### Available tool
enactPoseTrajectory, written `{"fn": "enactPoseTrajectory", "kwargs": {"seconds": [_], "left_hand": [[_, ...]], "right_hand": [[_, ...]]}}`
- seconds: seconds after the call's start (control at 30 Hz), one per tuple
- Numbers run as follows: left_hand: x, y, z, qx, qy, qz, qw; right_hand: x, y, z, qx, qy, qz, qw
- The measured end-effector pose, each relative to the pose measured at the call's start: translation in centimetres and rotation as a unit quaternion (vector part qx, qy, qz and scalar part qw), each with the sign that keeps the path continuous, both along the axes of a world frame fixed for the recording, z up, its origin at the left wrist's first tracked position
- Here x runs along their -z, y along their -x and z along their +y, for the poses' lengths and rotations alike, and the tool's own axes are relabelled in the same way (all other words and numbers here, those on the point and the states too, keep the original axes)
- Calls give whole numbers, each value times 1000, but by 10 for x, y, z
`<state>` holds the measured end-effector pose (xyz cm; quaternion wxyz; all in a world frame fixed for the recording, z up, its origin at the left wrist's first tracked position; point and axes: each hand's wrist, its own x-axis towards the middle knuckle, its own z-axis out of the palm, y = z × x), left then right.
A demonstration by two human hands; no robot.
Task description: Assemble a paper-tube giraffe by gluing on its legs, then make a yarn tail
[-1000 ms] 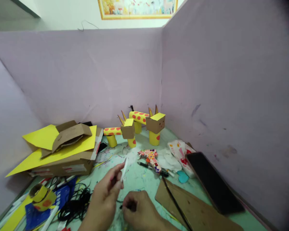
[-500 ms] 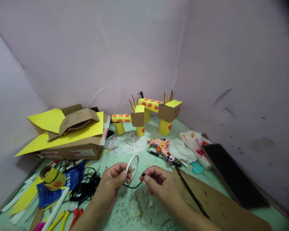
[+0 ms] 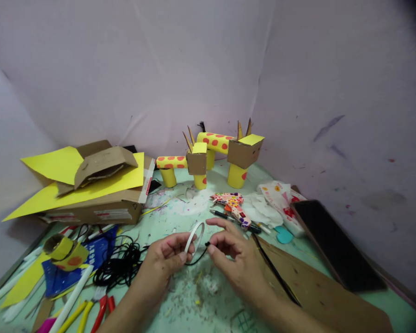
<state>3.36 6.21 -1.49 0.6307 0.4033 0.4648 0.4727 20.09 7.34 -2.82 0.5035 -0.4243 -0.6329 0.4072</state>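
Observation:
My left hand [image 3: 171, 256] is closed, pinching a thin white ring [image 3: 201, 232] that looks like a narrow roll of tape and stands upright. A short stretch of black cord [image 3: 196, 262] sags from beneath those fingers across to my right hand [image 3: 230, 247]. Thumb and index finger of the right hand pinch the cord's end, where a small dark knot or lump shows. Left of my left hand lies a tangled bundle of black cord [image 3: 119, 266]; whether it joins the held piece is hidden.
Two yellow paper-and-cardboard giraffes [image 3: 197, 163] [image 3: 244, 152] stand at the back. A flowered glue gun [image 3: 234, 207], a pen [image 3: 222, 214] and a black tablet-like slab [image 3: 336, 245] lie right. Yellow sheets [image 3: 55, 164] top a cardboard box [image 3: 100, 208] at left, near red-handled pliers [image 3: 100, 313].
My right index finger has lifted and straightened, and the right hand has risen slightly. The white ring has shifted a little right. The whole view has tilted slightly.

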Motion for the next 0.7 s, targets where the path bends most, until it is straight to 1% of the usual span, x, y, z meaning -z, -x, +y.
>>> {"fn": "enactPoseTrajectory", "kwargs": {"seconds": [0.07, 0.17, 0.2, 0.23, 0.3, 0.37, 0.43, 0.47, 0.53, 0.6, 0.67, 0.7], "left_hand": [[-5, -2, -2, 24, 3, 11, 1000], [-12, -5, -7, 84, 2, 54, 995], [-13, -6, -9, 94, -3, 69, 993], [-14, -5, -10, 93, -11, 88, 992], [-14, -4, -11, 73, -21, 138, 987], [-15, -1, -11, 55, -18, 178, 982], [-17, 3, -10, 49, -6, 178, 983], [-18, 4, -9, 46, 0, 166, 985], [-22, 7, -7, 42, 1, 143, 989], [-24, 8, -5, 35, -2, 127, 991], [-25, 9, -3, 26, -2, 122, 992], [-25, 9, -3, 20, -3, 122, 992]], "right_hand": [[-2, -2, -1, -15, -39, -30, 999], [-5, -5, -3, -87, -91, -63, 990], [-6, -6, -4, -109, -105, -67, 986], [-7, -5, -4, -121, -115, -67, 984], [-6, -4, -3, -118, -118, -50, 985], [-3, -3, -1, -107, -81, -6, 991], [1, -2, 2, -119, -8, 65, 991], [3, -2, 3, -128, 35, 110, 985], [7, -3, 6, -137, 125, 206, 961], [8, -3, 8, -122, 201, 290, 928], [7, -3, 10, -100, 249, 334, 904], [6, -3, 10, -92, 256, 332, 903]]}}
